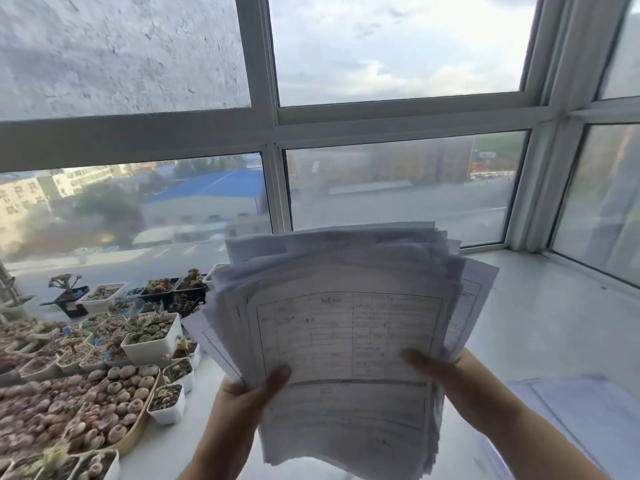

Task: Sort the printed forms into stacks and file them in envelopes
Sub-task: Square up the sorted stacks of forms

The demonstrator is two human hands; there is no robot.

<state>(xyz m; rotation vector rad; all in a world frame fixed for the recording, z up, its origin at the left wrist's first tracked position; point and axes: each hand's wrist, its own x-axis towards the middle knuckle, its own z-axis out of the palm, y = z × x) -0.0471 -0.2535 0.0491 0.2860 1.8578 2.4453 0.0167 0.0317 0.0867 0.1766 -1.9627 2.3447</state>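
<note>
Paper forms gripped by both hands

Two hands — the left hand and right hand — are holding one thick stack of printed forms, too many sheets to count, while many small succulent pots are crowding the sill.

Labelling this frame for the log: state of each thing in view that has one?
Thick stack of white printed forms: held up, sheets fanned unevenly.
Left hand: grip on stack's lower left edge.
Right hand: grip on stack's right edge.
White papers on the sill: lying flat.
White plastic succulent pots: upright, planted.
</note>
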